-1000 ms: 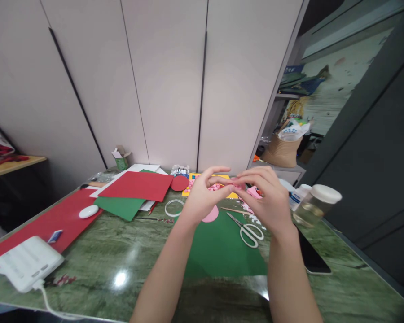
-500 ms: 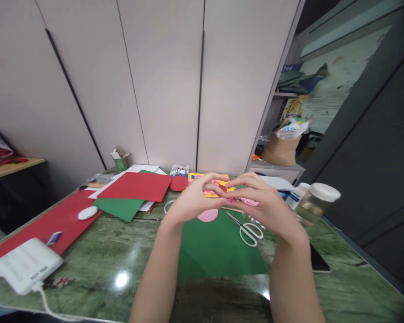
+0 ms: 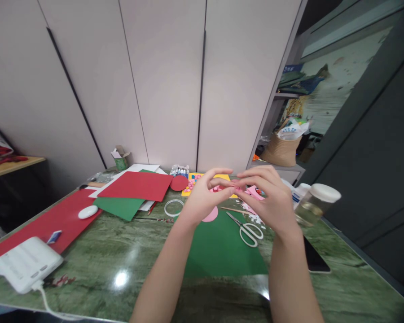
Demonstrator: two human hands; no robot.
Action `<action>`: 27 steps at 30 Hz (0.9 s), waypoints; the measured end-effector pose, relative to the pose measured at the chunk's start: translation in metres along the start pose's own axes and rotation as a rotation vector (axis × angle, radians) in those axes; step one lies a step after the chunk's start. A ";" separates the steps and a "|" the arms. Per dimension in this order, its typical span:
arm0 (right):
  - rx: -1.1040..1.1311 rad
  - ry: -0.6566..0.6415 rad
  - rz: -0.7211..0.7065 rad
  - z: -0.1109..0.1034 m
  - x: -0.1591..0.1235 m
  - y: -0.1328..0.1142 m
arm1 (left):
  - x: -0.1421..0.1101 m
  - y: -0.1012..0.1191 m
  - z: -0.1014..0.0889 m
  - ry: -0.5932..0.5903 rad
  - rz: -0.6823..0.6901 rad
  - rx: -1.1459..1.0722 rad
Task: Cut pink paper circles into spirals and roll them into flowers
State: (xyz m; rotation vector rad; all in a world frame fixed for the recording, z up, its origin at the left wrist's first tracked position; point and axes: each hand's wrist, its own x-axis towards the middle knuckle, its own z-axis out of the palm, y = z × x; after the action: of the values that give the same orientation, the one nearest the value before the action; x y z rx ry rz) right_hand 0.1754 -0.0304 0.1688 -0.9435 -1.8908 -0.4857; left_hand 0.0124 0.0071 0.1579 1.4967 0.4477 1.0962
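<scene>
Pink material, a small piece (image 3: 236, 188), was found pinched between the thumb and fingers of the right hand (image 3: 271, 199). The left hand (image 3: 204, 197) had its thumb and a bent finger drawn in against the same spot; whether it also gripped could not be determined. The hands met only around the piece, above the far edge of the green sheet (image 3: 225, 253). Compared with half a second earlier, the upper fingers had lifted and spread, the wrists had straightened, and the white ring (image 3: 173, 216) had come fully into view. In the inspector's judgement, this indicated a changed hold on a piece being worked by fingertip, not one laid down. Its exact shape was obscured. A pink disc (image 3: 211, 215) and scissors (image 3: 241, 224) lay on the green sheet, neither touched. A thin stick (image 3: 234, 210) lay near the scissors' tips, and a yellow sheet (image 3: 226, 177) bearing small pink pieces (image 3: 191, 185) lay behind the hands.
</scene>
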 end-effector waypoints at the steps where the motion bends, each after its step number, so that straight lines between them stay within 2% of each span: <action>1: -0.003 0.004 -0.001 0.000 0.000 0.000 | 0.000 0.000 0.000 -0.002 0.002 -0.014; 4: 0.012 -0.014 -0.001 -0.001 0.000 -0.002 | 0.000 0.000 -0.003 -0.013 -0.007 -0.006; 8: 0.053 -0.065 -0.007 -0.003 -0.002 -0.003 | -0.002 0.004 -0.011 -0.016 -0.044 0.125; 18: 0.208 -0.323 -0.038 -0.003 -0.003 -0.001 | -0.007 0.017 -0.021 -0.175 -0.103 0.366; 24: 0.145 -0.160 -0.018 0.000 -0.002 0.001 | -0.005 0.012 -0.016 -0.081 -0.072 0.283; 27: 0.088 -0.061 0.003 0.002 -0.002 0.002 | -0.002 0.005 -0.010 -0.039 -0.041 0.145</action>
State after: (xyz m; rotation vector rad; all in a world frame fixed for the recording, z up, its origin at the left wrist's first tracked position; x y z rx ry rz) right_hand 0.1759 -0.0284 0.1662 -0.9122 -1.9490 -0.3731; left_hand 0.0015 0.0096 0.1609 1.6258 0.5377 1.0182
